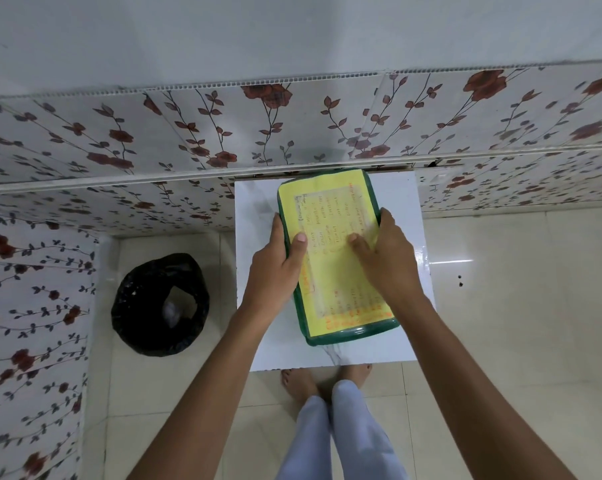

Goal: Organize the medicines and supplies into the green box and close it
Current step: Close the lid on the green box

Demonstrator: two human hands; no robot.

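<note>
The green box [353, 332] lies on a small white table [258, 216] with its lid down. A yellow handwritten sheet [330, 216] covers the lid. My left hand [279, 261] grips the box's left edge, thumb on top of the lid. On the right edge rests my right hand [386, 254], fingers around the side and thumb pressed on the sheet. No medicines or supplies are visible outside the box.
A bin lined with a black bag [159, 304] stands on the tiled floor left of the table. Flowered wall panels [119, 140] run behind the table and along the left. My bare feet [299, 382] stand at the table's near edge.
</note>
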